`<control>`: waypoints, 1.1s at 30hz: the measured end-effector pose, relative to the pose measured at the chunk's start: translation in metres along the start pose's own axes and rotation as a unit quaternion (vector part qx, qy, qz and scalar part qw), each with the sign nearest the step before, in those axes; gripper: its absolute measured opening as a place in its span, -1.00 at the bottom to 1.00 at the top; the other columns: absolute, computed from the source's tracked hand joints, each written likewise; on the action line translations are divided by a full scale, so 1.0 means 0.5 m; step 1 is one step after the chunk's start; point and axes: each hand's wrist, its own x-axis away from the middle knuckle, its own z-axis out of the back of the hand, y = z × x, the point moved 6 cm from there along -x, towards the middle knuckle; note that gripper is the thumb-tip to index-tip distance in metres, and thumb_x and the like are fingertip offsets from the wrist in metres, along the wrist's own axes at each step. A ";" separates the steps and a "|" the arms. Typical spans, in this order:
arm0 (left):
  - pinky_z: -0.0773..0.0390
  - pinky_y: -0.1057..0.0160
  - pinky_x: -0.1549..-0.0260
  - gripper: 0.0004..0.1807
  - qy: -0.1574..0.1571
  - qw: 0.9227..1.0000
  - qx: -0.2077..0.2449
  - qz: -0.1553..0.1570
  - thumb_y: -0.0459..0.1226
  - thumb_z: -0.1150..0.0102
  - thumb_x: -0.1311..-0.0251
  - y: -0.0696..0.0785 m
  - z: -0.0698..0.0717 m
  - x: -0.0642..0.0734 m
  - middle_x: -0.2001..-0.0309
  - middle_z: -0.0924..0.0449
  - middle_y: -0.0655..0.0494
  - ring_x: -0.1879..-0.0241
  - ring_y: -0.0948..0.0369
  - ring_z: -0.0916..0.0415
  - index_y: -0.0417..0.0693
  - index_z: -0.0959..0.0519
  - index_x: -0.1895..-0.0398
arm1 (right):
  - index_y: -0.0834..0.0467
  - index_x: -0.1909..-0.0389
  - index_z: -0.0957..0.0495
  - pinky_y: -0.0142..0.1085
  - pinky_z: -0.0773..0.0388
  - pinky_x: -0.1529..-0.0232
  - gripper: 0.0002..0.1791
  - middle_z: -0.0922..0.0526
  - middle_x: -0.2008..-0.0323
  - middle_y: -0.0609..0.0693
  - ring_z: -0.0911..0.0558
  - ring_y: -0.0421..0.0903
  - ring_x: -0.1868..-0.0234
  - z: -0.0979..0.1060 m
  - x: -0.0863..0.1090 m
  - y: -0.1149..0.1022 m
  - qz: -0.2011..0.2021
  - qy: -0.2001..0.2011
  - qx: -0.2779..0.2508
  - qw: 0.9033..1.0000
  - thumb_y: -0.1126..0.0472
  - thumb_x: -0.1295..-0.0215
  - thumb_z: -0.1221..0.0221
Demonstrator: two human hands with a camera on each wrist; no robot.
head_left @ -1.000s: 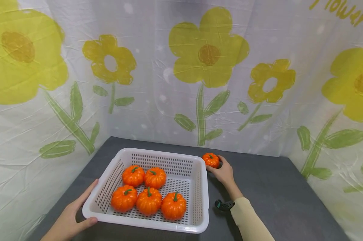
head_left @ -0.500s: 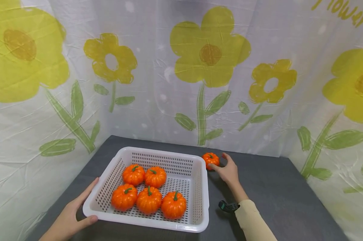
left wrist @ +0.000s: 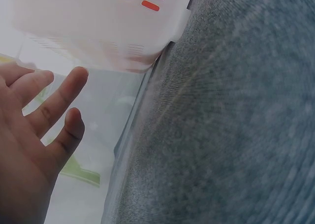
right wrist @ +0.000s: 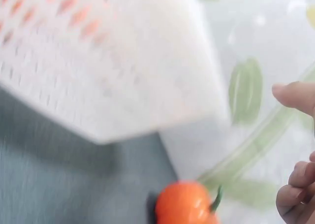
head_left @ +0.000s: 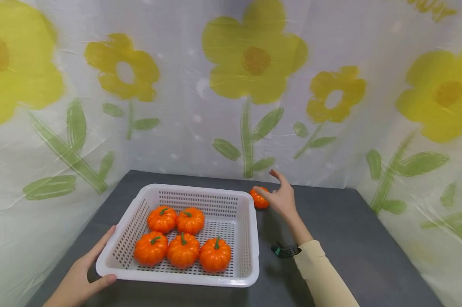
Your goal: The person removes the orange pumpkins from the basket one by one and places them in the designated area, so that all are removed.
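A white plastic basket (head_left: 255, 238) with slotted walls holds several small orange pumpkins (head_left: 183, 250) with green stems. My left hand (head_left: 79, 275) lies at its near left corner, thumb by the front rim and fingers along the left side. In the left wrist view, that hand's fingers (left wrist: 60, 101) are spread beside the basket's outer wall. Just beyond the basket's far right corner, one more pumpkin (head_left: 259, 200) rests on the table. My right hand (head_left: 283, 201) hovers over it with thumb and forefinger apart, holding nothing; the thumb partly covers the pumpkin from the head view.
The dark grey table (head_left: 342, 238) extends to the right of the basket. A white curtain (head_left: 184, 140) printed with yellow flowers hangs behind it and at both sides. A black band (head_left: 286, 250) circles the right wrist below a beige sleeve (head_left: 323, 273).
The right hand has let go of the far pumpkin and lifted above it. Neither the pumpkin nor the basket has moved on the table; the head view has shifted slightly.
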 end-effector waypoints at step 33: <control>-0.33 -0.68 -0.02 0.10 -0.020 0.999 0.011 0.037 -0.14 -0.40 -0.26 -0.010 -0.004 -0.004 -0.65 -0.03 0.54 -0.22 0.91 0.03 0.39 0.05 -0.75 | -0.02 -0.57 -0.36 -0.36 -0.28 0.65 -0.13 -0.46 -0.49 -0.07 -0.11 -0.18 0.78 -0.207 0.022 -0.281 0.129 -0.132 -0.140 0.973 0.11 -0.26 -0.51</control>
